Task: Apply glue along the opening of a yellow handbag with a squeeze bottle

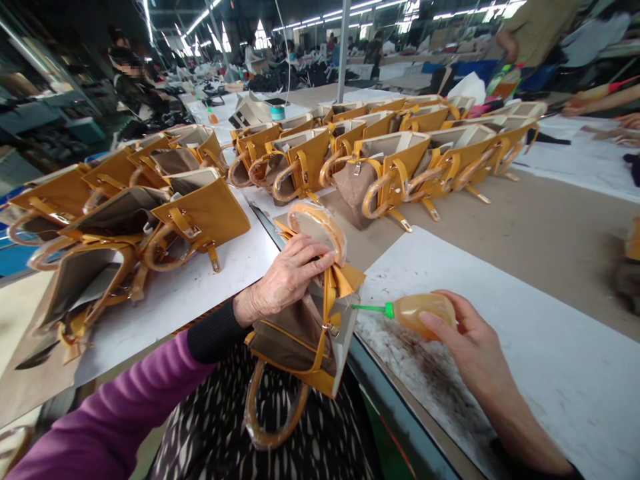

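My left hand (283, 280) is closed over the top of a mustard-yellow handbag (305, 333) that rests on my lap against the table edge, its plastic-wrapped handles sticking up and down. My right hand (467, 337) grips a small amber squeeze bottle (423, 311) with a green nozzle. The nozzle tip points at the bag's side edge, close to its metal buckle. White paper (525, 347) lies under my right hand, smeared dark near the edge.
Several yellow handbags (395, 167) stand in a row across the table's far side, and more handbags (125, 213) are piled at the left. Other people sit and stand at tables in the background. A steel pole (344, 47) rises behind the bags.
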A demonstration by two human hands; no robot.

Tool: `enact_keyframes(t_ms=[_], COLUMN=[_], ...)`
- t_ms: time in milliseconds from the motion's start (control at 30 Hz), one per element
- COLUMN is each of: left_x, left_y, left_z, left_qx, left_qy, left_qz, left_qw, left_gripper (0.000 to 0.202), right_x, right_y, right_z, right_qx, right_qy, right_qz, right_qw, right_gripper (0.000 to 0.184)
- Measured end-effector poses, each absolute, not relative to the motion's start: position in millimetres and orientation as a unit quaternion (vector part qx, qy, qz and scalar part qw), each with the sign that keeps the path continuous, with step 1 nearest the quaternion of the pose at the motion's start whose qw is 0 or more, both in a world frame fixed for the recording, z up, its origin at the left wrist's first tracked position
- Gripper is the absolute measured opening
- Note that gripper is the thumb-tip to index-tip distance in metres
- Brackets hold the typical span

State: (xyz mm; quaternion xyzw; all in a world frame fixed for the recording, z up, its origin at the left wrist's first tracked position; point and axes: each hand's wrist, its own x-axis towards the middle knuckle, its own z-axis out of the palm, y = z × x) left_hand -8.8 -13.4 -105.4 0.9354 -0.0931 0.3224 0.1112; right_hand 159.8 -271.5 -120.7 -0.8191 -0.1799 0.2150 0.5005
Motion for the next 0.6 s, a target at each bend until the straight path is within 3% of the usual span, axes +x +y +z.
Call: enact_keyframes(t_ms=[400, 600], left_x=[-9.3, -10.1], left_y=[-12.8, -13.2], left_z=[-107.4, -107.6], left_qx=[0.932, 0.934], left_qy=[-0.096, -0.094], left_qz=[0.327, 0.323], left_qw=[0.118, 0.120], left_gripper=[0.043, 0.046], right_x=[156.6, 155.7], right_y=[-276.9, -276.1], right_z=[-120.3, -117.1], right_qx=[-0.831, -0.830], right_qy=[-0.158, -0.187], right_qz=[0.192, 0.197], right_qw=[0.497, 0.487], right_gripper=[0.057, 0.051])
